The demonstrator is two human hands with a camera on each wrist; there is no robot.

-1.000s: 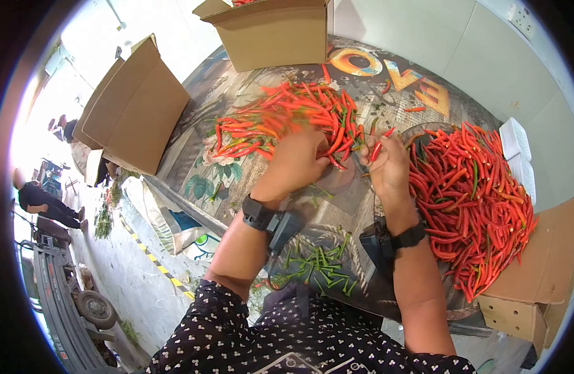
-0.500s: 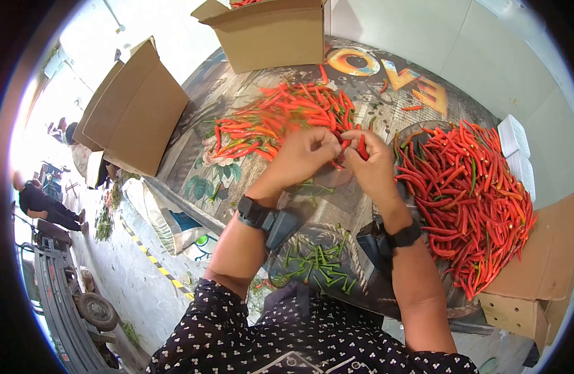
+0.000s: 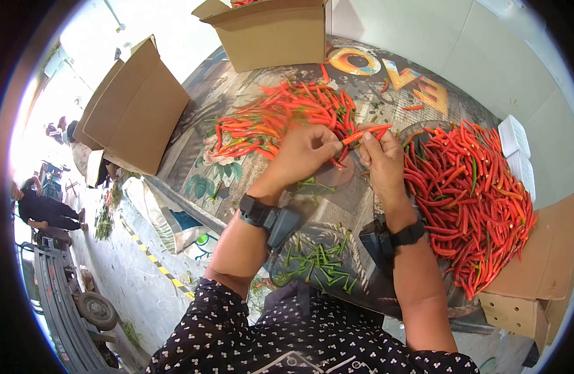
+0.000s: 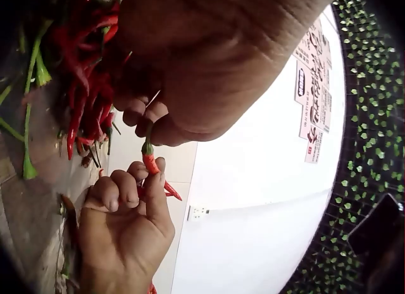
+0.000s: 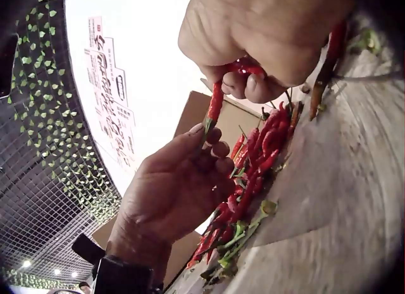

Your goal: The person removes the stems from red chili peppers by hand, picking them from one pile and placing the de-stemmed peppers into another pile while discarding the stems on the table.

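A red chili pepper (image 3: pixel 360 133) spans the gap between both hands. My left hand (image 3: pixel 304 154) pinches its green stem (image 4: pixel 148 146) between thumb and finger, as the left wrist view shows. My right hand (image 3: pixel 386 167) grips the red body from the other side, and more red chili (image 5: pixel 243 67) shows inside its curled fingers. Just beyond the left hand lies a heap of red chilies with green stems (image 3: pixel 243 133). Beside the right forearm spreads a larger pile of red chilies (image 3: pixel 474 199), mostly without stems.
Cut green stems (image 3: pixel 321 265) lie at the table's near edge. Cardboard boxes stand at the back (image 3: pixel 274 40) and left (image 3: pixel 140 106), with another box (image 3: pixel 536 262) at the right. White trays (image 3: pixel 516 149) sit behind the right pile. A wall closes the far side.
The right hand came leftward to meet the left hand, then drew back slightly to the right. A chili now stretches between the two hands, which were apart a second ago.
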